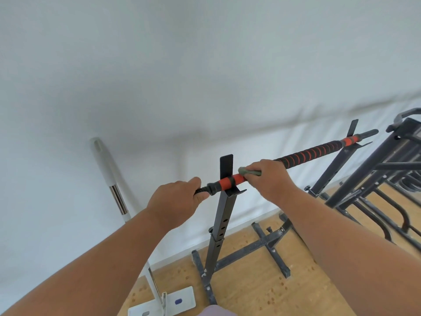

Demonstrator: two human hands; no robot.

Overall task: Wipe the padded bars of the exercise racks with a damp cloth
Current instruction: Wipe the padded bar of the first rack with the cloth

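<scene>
1. the padded bar (305, 154) lies across two black rack uprights (224, 215), running from the left hand out past the right hand toward the wall.
2. its foam wrap looks soft and grippy over a stiff core; probably heavy enough to stay seated.
3. the green cloth (249, 172) is limp and light, bunched under the right hand (268, 179), which curls round it on the bar.
4. the left hand (176, 201) grips the bare bar end, the best place to steady it.
5. below the left hand stands a mop (114, 185).

The wooden floor (250, 290) carries the black rack's (224, 215) crossed feet. A white mop head (164, 304) lies flat on it beside the wall.
</scene>
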